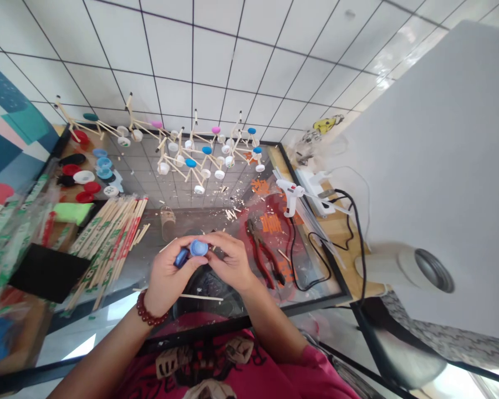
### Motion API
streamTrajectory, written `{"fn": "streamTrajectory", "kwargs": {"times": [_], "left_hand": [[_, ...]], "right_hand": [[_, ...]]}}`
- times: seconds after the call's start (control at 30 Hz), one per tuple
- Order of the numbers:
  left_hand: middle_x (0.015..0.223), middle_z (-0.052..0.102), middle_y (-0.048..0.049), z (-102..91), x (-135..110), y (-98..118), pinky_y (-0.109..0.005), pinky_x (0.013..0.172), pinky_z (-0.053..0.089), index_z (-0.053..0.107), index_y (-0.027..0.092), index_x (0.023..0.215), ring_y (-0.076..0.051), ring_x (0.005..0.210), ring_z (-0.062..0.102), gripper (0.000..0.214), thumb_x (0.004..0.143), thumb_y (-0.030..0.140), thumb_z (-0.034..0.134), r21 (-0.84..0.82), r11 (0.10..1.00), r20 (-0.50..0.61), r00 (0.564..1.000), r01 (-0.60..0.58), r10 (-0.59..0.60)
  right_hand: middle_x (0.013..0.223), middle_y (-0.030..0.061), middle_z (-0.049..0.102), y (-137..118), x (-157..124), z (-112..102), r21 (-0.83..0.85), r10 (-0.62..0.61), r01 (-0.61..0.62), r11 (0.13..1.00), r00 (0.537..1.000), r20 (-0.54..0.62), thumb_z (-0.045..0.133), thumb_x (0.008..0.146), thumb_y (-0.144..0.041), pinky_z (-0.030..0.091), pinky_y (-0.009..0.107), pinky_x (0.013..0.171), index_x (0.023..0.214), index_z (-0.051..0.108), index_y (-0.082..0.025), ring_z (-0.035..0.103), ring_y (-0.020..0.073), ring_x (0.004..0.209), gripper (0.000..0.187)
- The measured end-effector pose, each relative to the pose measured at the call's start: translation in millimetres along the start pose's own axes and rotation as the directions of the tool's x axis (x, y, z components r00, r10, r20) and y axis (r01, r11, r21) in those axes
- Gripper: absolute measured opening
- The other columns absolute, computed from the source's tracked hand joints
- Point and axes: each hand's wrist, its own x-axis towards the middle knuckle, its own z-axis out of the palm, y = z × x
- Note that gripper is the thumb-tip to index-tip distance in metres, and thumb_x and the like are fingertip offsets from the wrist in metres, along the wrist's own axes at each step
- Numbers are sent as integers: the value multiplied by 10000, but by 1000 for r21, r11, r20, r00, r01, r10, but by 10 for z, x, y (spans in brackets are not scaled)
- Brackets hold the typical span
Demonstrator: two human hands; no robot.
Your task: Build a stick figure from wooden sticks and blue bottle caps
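Slip risk: light-blue bottle cap pinched in right hand, dark-blue cap closed in left hand, both held above near table edge, smooth plastic liable to twist free toward pliers on right if pressure eases.

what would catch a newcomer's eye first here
The spindly stick-and-bottle-cap models at the far end of the glass table stand out first. At the centre, the left hand and right hand hold a dark blue bottle cap and a pale blue bottle cap together. To the right lie red-handled pliers beside a white hot glue gun, and a heap of wooden chopsticks fills the left.
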Motion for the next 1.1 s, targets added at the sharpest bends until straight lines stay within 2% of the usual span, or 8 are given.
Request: {"fn": "streamTrajectory", "kwargs": {"times": [0.17,0.33,0.43,0.57,0.7,0.8,0.9,1.1], "left_hand": [[847,802,6,-37,-14,-16,-294,715,552,836,255,1084,-178,720,703,241,851,289,888,311,885,33,934,-347,355],[943,811,-36,-51,4,-13,-316,780,580,795,229,1152,-209,822,744,216,948,292,766,351,849,104,918,-394,383],[999,809,-72,-32,11,-25,-356,835,594,761,214,1149,-241,908,761,224,998,354,672,299,904,151,951,-304,270],[659,613,17,3,51,-18,-283,531,470,698,203,973,-159,542,582,380,990,582,675,13,997,164,984,72,-73],[672,570,36,-35,134,86,-201,414,311,693,175,1021,-100,465,497,492,870,627,812,-443,814,208,926,375,-313],[677,584,32,-75,159,152,-191,417,350,699,171,1025,-91,460,509,391,848,480,859,-576,686,290,896,445,-337],[663,603,20,-57,130,143,-198,419,359,708,182,1033,-104,448,522,321,879,438,825,-593,657,352,884,465,-308],[639,608,7,35,82,58,-209,444,326,699,178,921,-111,443,514,546,818,688,863,-542,714,373,888,444,-269]], "right_hand": [[1076,59,832,-11,7,15,64,-57,60,996,998,-40,597,1072,-243,649,320,853,1286,770,-260,788,188,926,276],[1095,54,809,-23,-5,11,-26,-87,85,996,993,-77,580,1050,-191,650,308,846,1338,746,-279,781,183,954,343],[1103,70,789,-34,11,28,-138,-138,133,981,990,-30,556,1049,-164,651,342,883,1408,706,-300,767,197,985,411],[1117,108,769,-148,-11,-107,-280,-99,122,952,991,93,568,1062,-180,632,381,928,1395,694,-244,749,231,1010,362],[1006,63,728,-364,-295,-494,-466,169,-57,883,964,203,717,1027,-273,604,346,847,1009,712,-215,727,223,928,61],[999,69,720,-469,-632,-688,-666,396,-173,726,897,198,876,899,-361,603,373,823,1034,705,-209,730,264,909,267],[1122,118,741,-455,-869,-673,-756,500,-228,613,853,148,868,902,-355,616,412,871,1220,707,-194,742,309,997,391],[1058,133,747,-239,-824,-487,-807,471,-235,542,880,60,666,969,-172,626,393,860,981,707,-186,746,296,970,45]]}}
